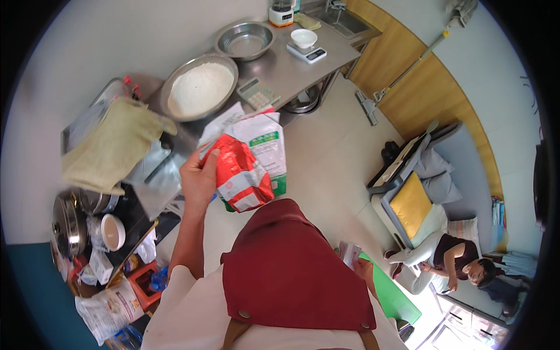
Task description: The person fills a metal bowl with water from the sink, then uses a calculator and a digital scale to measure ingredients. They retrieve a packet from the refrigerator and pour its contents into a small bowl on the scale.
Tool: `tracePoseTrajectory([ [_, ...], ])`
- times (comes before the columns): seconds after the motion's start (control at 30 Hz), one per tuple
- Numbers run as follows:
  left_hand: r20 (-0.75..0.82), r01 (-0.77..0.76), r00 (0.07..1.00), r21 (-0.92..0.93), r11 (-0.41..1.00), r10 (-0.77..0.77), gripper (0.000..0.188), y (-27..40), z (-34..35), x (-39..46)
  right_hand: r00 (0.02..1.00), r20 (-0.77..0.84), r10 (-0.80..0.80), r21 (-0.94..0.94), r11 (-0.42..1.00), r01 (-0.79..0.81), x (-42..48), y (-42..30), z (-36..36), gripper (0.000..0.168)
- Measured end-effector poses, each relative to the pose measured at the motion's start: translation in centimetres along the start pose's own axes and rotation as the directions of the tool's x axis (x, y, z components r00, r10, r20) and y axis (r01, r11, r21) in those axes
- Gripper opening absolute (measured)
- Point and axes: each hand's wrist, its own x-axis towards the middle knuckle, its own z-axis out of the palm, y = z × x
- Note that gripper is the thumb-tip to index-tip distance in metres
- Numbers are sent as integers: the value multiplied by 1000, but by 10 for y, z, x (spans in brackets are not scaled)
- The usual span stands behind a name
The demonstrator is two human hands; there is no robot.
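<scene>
My left hand (200, 173) grips a red foil packet (238, 164) together with white-and-green printed bags (271, 151), held up in front of the steel counter. The bags bear writing. On my right side, low by the apron, my right hand (364, 271) holds a small printed packet (349, 253); the apron hides part of that arm. Just beyond the bags lies a calculator (258, 92) at the counter's edge. Beside it, a wide steel basin (165, 103) holds a heap of white powder (201, 89) that looks like flour.
Farther along the counter (280, 72) are another steel basin (222, 43), a white bowl (304, 37) on a digital scale (308, 53), a blender (281, 15) and a sink (339, 19). A cloth (113, 140) drapes at left. A green table (396, 293) stands right; a person (459, 258) sits beyond.
</scene>
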Motion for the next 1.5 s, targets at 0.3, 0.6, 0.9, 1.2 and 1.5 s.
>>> tracePoseTrajectory([
  [0.3,87,-157,983,-69,985,163,22,53,-24,-21,960,-175,-217,137,961,242,36,-89,38,29],
  [0.6,-163,-191,968,27,981,193,22,36,4,-44,750,-208,-628,-75,775,628,255,-207,-43,26],
  [0.9,-588,78,809,124,989,10,22,44,43,-64,625,-44,-779,-178,622,763,472,-329,-109,27],
  [1.2,-797,334,590,92,938,-132,25,66,78,-83,719,109,-687,-504,585,635,586,-348,-104,27],
  [1.5,-813,254,548,-59,966,-194,25,64,89,-80,363,42,-931,-594,269,759,514,-400,-114,33],
])
